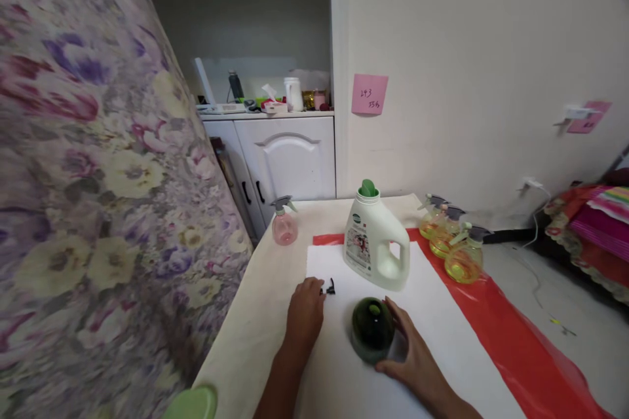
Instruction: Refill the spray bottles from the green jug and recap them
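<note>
Pinched black pump [331,287] front-left of white jug [374,245] with left hand [305,308]; clasped green bottle [371,332] in front with right hand [413,355].

Looks like a home: floral curtain [122,190], white cupboard [295,163], frilled cover [564,208]

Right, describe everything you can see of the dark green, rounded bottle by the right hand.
The dark green, rounded bottle has a squat, bulbous body that looks like smooth, translucent glass or plastic, darker above and paler near its lower edge. A small, brighter green spot shows at its top; whether that is an opening is unclear. It appears to stand upright on the smooth white sheet, nearer the camera than the pale green plastic jug. The bare right hand touches its right side with thumb and fingers.
</note>
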### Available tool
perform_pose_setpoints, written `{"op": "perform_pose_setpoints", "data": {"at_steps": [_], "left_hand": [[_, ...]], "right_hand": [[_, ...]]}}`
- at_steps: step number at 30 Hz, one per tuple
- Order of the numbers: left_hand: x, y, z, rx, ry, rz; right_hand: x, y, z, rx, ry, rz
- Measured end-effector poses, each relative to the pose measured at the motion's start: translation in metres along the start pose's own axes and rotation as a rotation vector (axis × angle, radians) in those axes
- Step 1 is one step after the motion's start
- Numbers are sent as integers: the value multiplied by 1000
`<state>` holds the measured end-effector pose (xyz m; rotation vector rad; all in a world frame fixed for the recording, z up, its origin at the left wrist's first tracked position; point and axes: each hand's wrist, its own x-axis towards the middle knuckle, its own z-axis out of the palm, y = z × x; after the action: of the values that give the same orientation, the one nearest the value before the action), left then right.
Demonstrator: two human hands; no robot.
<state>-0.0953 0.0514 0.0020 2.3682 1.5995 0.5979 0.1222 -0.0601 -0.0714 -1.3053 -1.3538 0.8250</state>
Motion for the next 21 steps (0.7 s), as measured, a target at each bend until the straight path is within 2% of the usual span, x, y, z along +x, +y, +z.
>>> {"op": "perform_pose_setpoints", "data": {"at_steps": [5,12,15,18,19,21], "left_hand": [[5,-8,18,186,-80,-12],[8,-6,12,268,-87,-27],[3,0,2,245,-48,-37],[-6,11,-18,170,30,-21],[-10,16,-27,97,77,-16],[-17,28,-45,-189,217,-32]], "right_hand": [[3,3,13,-34,32,26],[5,1,13,-26,29,16],[6,3,13,-24,37,8],[6,2,13,-29,36,0],[6,1,13,-27,33,-7],[6,-2,12,-25,36,-18]]}}
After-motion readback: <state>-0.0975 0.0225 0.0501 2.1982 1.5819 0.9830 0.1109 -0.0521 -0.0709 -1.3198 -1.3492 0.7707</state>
